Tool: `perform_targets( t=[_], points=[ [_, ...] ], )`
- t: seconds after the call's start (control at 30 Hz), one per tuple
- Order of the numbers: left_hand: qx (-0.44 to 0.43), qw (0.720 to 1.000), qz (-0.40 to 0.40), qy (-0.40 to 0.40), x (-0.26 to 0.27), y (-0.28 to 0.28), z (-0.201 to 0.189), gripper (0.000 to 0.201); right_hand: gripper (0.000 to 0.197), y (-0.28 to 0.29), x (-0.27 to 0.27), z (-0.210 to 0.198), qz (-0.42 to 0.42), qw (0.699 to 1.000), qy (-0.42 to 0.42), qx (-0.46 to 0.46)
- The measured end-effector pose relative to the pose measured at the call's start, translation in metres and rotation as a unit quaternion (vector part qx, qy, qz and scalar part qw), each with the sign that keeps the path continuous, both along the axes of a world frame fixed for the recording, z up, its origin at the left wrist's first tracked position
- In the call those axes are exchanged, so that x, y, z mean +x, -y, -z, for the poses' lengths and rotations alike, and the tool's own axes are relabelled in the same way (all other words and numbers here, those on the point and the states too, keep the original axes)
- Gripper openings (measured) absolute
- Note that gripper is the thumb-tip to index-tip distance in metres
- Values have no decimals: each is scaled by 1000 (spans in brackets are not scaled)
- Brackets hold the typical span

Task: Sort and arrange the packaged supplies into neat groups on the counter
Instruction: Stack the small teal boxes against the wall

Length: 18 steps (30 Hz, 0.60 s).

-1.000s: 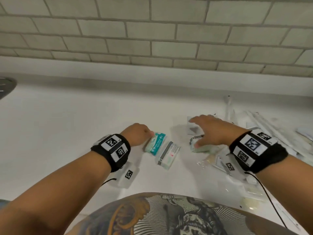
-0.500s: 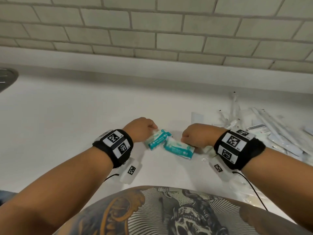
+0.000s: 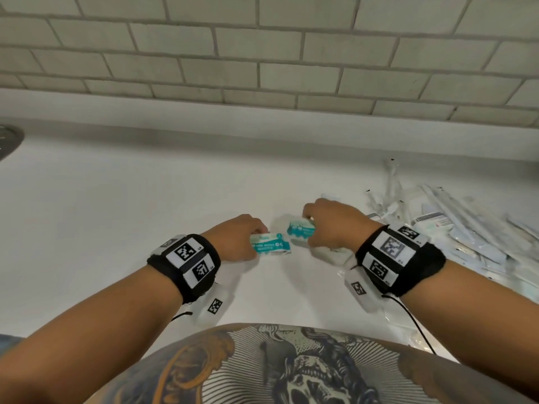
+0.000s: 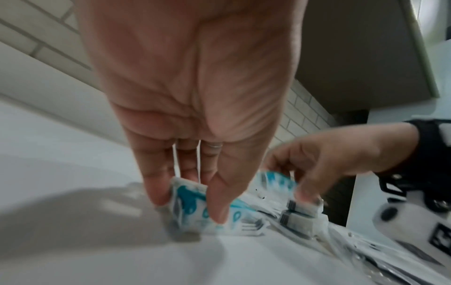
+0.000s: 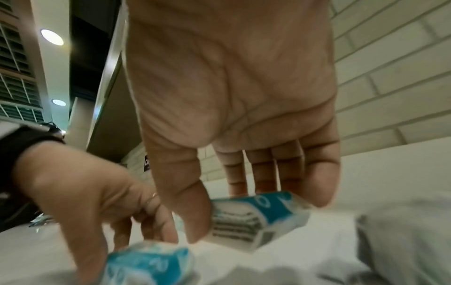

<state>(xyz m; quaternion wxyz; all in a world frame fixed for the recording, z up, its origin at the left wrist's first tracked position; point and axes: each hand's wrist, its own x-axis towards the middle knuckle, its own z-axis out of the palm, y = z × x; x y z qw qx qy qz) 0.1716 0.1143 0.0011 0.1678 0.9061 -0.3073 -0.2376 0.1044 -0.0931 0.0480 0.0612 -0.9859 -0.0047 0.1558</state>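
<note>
Two small teal-and-white wipe packets are in my hands over the white counter (image 3: 116, 228). My left hand (image 3: 236, 237) pinches one packet (image 3: 271, 246) between thumb and fingers; the left wrist view shows that packet (image 4: 192, 204) standing on edge on the counter. My right hand (image 3: 335, 225) grips the other packet (image 3: 300, 230) just to the right, held off the surface between thumb and fingers in the right wrist view (image 5: 258, 217). A small stack of white packets (image 4: 302, 217) lies under the right hand.
A loose heap of long clear and white sealed packages (image 3: 466, 228) spreads over the counter's right side. A tiled wall (image 3: 262, 53) backs the counter. A dark round metal edge (image 3: 8, 138) shows at the far left.
My right hand came left from the pile with a teal packet and lifted it. My left hand kept its packet and turned it crosswise. A white packet that lay between the hands is gone from there.
</note>
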Motion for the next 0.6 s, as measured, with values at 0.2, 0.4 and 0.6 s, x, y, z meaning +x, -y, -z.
perform_targets(
  t=[0.2,0.4,0.6],
  points=[
    [-131,987,-45,-85,-8,5,6,100,54,-38,-1,24,-67,995,39,61],
    [-91,995,-22,24,-8,7,6,39,83,28,-10,-8,3,1000,16,-8],
    [-72,997,-33,10,-7,10,5,34,65,76,-18,-8,26,987,-76,-138]
  ],
)
